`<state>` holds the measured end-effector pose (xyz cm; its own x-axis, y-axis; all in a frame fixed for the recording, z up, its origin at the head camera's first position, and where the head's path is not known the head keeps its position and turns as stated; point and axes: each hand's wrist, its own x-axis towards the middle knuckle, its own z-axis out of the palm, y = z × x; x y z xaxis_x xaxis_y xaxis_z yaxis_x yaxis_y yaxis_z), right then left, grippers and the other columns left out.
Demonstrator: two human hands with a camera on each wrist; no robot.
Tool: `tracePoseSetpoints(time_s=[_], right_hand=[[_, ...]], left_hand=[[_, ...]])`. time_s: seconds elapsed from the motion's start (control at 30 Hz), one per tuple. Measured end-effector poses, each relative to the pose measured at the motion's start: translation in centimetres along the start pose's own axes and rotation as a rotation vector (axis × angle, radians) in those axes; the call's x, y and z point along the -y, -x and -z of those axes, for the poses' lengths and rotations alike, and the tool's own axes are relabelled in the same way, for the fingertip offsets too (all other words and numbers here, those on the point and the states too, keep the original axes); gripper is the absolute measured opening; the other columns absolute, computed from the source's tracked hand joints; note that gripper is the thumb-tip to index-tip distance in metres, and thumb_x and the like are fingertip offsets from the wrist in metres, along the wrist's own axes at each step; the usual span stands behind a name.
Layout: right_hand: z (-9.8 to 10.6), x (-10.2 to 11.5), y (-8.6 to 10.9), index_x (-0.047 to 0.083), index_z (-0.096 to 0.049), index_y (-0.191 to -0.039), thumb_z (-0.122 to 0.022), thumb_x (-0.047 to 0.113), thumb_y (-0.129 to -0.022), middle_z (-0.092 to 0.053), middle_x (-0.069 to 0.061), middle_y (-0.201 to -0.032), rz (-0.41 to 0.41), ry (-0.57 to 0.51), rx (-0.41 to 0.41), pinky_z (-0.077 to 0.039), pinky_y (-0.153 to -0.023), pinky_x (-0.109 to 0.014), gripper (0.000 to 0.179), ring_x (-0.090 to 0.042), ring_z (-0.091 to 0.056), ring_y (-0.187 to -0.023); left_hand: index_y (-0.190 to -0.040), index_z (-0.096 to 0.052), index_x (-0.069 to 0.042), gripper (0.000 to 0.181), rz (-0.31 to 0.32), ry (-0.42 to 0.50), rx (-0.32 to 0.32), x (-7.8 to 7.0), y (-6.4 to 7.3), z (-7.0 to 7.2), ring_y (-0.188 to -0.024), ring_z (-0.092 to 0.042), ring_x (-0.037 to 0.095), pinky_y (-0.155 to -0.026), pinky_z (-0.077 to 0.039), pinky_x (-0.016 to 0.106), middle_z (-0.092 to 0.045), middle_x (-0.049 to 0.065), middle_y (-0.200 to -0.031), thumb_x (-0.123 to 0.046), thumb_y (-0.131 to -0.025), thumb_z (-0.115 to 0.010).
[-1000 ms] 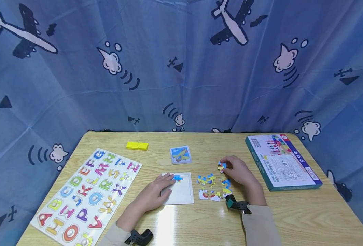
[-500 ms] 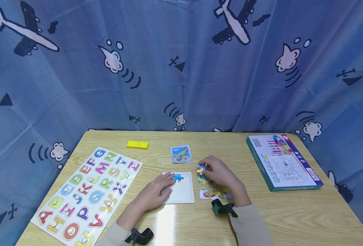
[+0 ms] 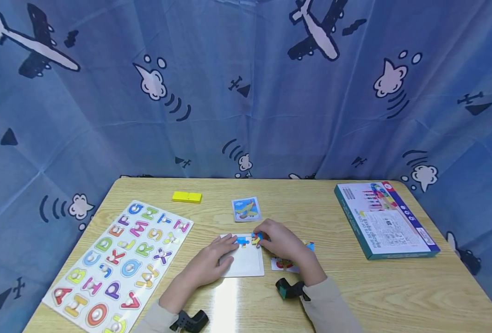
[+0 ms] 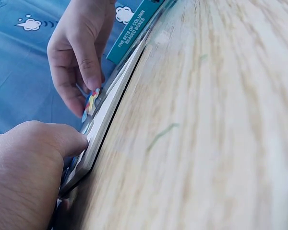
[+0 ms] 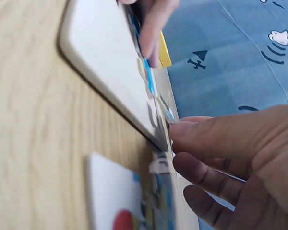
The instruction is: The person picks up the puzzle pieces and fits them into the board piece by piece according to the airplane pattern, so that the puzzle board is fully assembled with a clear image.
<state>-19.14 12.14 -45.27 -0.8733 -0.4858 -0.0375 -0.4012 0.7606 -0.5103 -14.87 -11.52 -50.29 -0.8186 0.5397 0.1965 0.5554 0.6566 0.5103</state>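
My left hand [image 3: 208,261] lies over the left side of a white puzzle tray [image 3: 241,267], fingers extended, fingertips beside a blue puzzle piece [image 3: 243,240] along the tray's top edge. In the right wrist view those fingers touch the blue pieces [image 5: 147,76]. At the tray's top right corner my right hand [image 3: 282,241] pinches a blue, yellow and red puzzle piece [image 3: 256,238] between thumb and fingers. From the left wrist view this held piece [image 4: 91,103] appears tilted, close over the tray. Several loose puzzle pieces [image 3: 284,265] lie right of the tray, partly hidden under my right forearm.
A small airplane picture card [image 3: 246,209] lies behind the tray. On the left is a letter puzzle board [image 3: 121,268], with a yellow block [image 3: 187,197] beyond it. A flat box [image 3: 387,226] rests at the right of the wooden table [image 3: 416,296].
My right hand has carried the pinched puzzle piece left, from beyond the loose pieces to the tray's top right corner. My left hand has stayed in place.
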Motion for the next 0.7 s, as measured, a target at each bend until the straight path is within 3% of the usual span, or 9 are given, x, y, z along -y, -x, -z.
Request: tracePoseSetpoints(time_s=[0.23,0.7], right_hand=[[-0.3,0.7,0.0,0.007,-0.068,-0.111,-0.068,0.011,-0.086,-0.062,-0.004,-0.105,0.03,0.014,0.019,-0.049,-0.069,-0.027,0.025,-0.01,-0.05,-0.08],[-1.0,1.5,-0.1,0.008,-0.07,-0.11,-0.069,0.013,-0.085,-0.062,-0.002,-0.102,0.041,0.09,-0.012,-0.05,-0.067,-0.024,0.025,-0.008,-0.052,-0.078]], left_hand=[[-0.129,-0.059,-0.012,0.036,0.009,0.014,0.009,-0.1,0.0,0.1,-0.138,-0.038,0.017,-0.119,-0.026,0.037,-0.048,0.0,-0.144,-0.024,-0.096,-0.053],[-0.129,-0.059,-0.011,0.036,0.019,0.015,0.02,-0.2,-0.1,0.2,-0.139,-0.036,0.016,-0.119,-0.025,0.036,-0.047,0.0,-0.144,-0.024,-0.096,-0.053]])
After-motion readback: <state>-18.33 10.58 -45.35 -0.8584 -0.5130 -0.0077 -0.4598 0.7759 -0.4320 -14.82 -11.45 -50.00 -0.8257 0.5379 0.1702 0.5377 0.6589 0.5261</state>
